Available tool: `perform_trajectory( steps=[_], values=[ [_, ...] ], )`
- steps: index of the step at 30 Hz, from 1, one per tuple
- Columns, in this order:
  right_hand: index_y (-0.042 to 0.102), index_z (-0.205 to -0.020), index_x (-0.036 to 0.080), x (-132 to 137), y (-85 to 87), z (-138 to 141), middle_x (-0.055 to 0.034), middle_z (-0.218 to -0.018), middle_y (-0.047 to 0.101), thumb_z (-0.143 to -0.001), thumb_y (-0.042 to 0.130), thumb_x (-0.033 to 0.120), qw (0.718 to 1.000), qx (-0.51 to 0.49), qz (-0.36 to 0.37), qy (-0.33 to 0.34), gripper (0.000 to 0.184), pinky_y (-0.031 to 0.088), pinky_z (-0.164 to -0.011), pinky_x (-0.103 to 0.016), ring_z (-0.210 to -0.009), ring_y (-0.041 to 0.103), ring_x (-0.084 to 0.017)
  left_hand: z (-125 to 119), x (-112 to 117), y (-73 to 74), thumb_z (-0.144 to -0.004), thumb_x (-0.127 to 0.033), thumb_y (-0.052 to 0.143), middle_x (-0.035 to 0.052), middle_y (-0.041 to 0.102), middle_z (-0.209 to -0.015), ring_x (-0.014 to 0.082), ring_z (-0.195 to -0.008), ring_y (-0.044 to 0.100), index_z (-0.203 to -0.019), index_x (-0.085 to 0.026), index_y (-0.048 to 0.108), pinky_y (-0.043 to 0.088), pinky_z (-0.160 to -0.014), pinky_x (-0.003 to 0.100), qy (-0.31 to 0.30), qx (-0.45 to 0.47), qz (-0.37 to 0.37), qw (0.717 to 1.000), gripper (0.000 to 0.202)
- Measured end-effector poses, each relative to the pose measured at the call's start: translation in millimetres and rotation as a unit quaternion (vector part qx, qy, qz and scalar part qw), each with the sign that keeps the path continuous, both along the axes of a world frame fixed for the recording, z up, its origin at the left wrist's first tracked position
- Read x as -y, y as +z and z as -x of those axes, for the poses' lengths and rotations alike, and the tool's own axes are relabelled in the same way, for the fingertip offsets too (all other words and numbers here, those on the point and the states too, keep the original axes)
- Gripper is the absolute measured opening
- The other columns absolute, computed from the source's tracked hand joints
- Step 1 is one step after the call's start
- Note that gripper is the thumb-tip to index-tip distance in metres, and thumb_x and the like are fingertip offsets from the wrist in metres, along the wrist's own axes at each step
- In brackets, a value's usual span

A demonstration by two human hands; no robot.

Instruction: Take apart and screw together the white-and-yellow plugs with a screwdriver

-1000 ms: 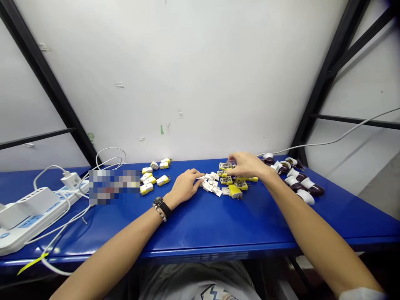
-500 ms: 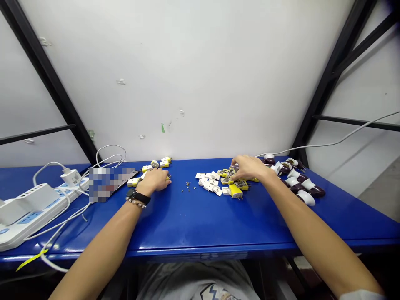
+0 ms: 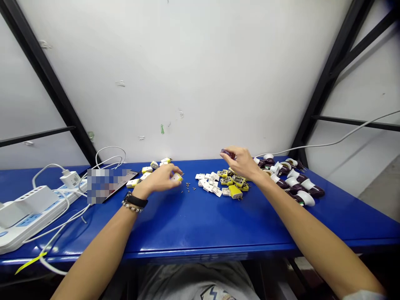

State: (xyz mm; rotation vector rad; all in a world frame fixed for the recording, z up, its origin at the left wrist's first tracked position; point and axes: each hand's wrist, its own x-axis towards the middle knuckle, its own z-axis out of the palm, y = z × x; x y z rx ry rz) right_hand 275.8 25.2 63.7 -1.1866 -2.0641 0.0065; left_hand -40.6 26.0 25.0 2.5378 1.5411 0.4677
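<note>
Left hand (image 3: 158,180), at 11 o'clock, pinches a yellow-and-white charger shell (image 3: 176,178); right hand (image 3: 242,163), at 1 o'clock, narrowly grips a small dark-purple part (image 3: 227,153). Between them, at 12 o'clock, lie roughly 8 tiny screws (image 3: 188,186), which a brushing wrist could scatter. About 10 maroon-and-white shells (image 3: 295,183) sit at 2 o'clock.

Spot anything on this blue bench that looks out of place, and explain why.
Tiny screws lie loose on the bench, between the left hand and the charger parts. They are scattered apart from any pile, so they look spilled.
</note>
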Motion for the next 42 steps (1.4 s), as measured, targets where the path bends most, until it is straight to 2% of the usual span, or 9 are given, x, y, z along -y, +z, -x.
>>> perform_trajectory(
  steps=[3, 5, 8, 11, 15, 23, 31, 37, 42],
  values=[
    [0.061, -0.067, 0.017, 7.2, -0.9, 10.5, -0.0043, -0.071, 0.063, -0.094, 0.054, 0.046, 0.996, -0.078, 0.0, 0.038, 0.04, 0.041, -0.062, -0.029, -0.062, 0.053, -0.015, -23.3, 12.2, -1.5, -0.074, -0.042, 0.073, 0.0064, 0.075, -0.106, 0.0222, -0.087, 0.068, -0.109, -0.021, 0.076, 0.053, -0.073, 0.028, -0.097, 0.075, 0.066, 0.99, 0.041],
    [0.06, -0.066, 0.017, 13.0, -3.1, 19.2, -0.0032, -0.067, 0.062, -0.092, 0.058, 0.049, 0.985, -0.14, 0.055, 0.09, 0.04, 0.041, -0.057, -0.028, -0.059, 0.053, -0.015, -38.7, 20.7, -4.7, -0.07, -0.044, 0.077, 0.0057, 0.076, -0.099, 0.0201, -0.079, 0.068, -0.107, -0.02, 0.076, 0.052, -0.068, 0.026, -0.141, 0.08, 0.115, 0.98, 0.044],
    [0.062, -0.074, 0.018, 20.7, -10.3, 34.2, -0.0007, -0.064, 0.062, -0.088, 0.062, 0.051, 0.941, -0.245, 0.151, 0.179, 0.036, 0.042, -0.05, -0.027, -0.051, 0.051, -0.013, -55.2, 30.0, -10.4, -0.069, -0.04, 0.08, 0.0048, 0.076, -0.095, 0.019, -0.076, 0.067, -0.108, -0.019, 0.075, 0.051, -0.065, 0.025, -0.174, 0.083, 0.14, 0.971, 0.045],
    [0.063, -0.084, 0.019, 27.5, -20.2, 48.5, 0.0005, -0.064, 0.064, -0.084, 0.069, 0.048, 0.913, -0.303, 0.166, 0.218, 0.03, 0.047, -0.047, -0.027, -0.047, 0.054, -0.012, -62.8, 34.0, -14.7, -0.071, -0.033, 0.077, 0.004, 0.075, -0.097, 0.0181, -0.078, 0.066, -0.113, -0.019, 0.073, 0.051, -0.067, 0.025, -0.181, 0.096, 0.116, 0.972, 0.045],
    [0.065, -0.084, 0.02, 35.8, -28.3, 59.0, -0.0018, -0.067, 0.068, -0.087, 0.066, 0.043, 0.928, -0.263, 0.147, 0.219, 0.024, 0.051, -0.05, -0.029, -0.05, 0.062, -0.015, -65.3, 35.0, -17.4, -0.072, -0.03, 0.076, 0.0029, 0.073, -0.094, 0.0168, -0.075, 0.063, -0.115, -0.019, 0.07, 0.05, -0.066, 0.025, -0.181, 0.1, 0.095, 0.974, 0.045],
    [0.071, -0.093, 0.018, 31.8, -28.7, 52.9, -0.0052, -0.079, 0.073, -0.091, 0.062, 0.033, 0.968, -0.182, 0.01, 0.171, 0.018, 0.051, -0.057, -0.028, -0.06, 0.064, -0.015, -64.5, 31.9, -19.5, -0.071, -0.027, 0.078, 0.0041, 0.073, -0.099, 0.0181, -0.082, 0.063, -0.109, -0.019, 0.071, 0.049, -0.071, 0.026, -0.196, 0.098, 0.085, 0.972, 0.039],
    [0.07, -0.097, 0.016, 23.0, -40.2, 53.6, -0.0068, -0.084, 0.074, -0.094, 0.059, 0.022, 0.962, -0.098, -0.088, 0.241, 0.013, 0.051, -0.061, -0.025, -0.065, 0.065, -0.014, -65.0, 30.0, -23.7, -0.074, -0.031, 0.077, 0.005, 0.072, -0.096, 0.0183, -0.081, 0.063, -0.107, -0.018, 0.072, 0.049, -0.069, 0.026, -0.192, 0.097, 0.076, 0.974, 0.036],
    [0.07, -0.097, 0.017, 22.6, -39.3, 51.9, -0.0066, -0.085, 0.074, -0.095, 0.059, 0.022, 0.965, -0.08, -0.079, 0.239, 0.013, 0.051, -0.064, -0.026, -0.067, 0.066, -0.015, -65.3, 30.1, -23.3, -0.073, -0.03, 0.077, 0.004, 0.071, -0.094, 0.0174, -0.078, 0.063, -0.103, -0.018, 0.071, 0.048, -0.067, 0.025, -0.19, 0.1, 0.075, 0.974, 0.032],
    [0.066, -0.107, 0.018, 24.5, -46.1, 58.2, -0.002, -0.074, 0.072, -0.09, 0.067, 0.028, 0.965, -0.155, 0.009, 0.21, 0.02, 0.05, -0.058, -0.025, -0.059, 0.065, -0.014, -65.9, 29.5, -24.8, -0.072, -0.032, 0.08, 0.0033, 0.071, -0.09, 0.0161, -0.074, 0.06, -0.097, -0.017, 0.071, 0.046, -0.063, 0.024, -0.187, 0.106, 0.067, 0.974, 0.03]
  ],
)
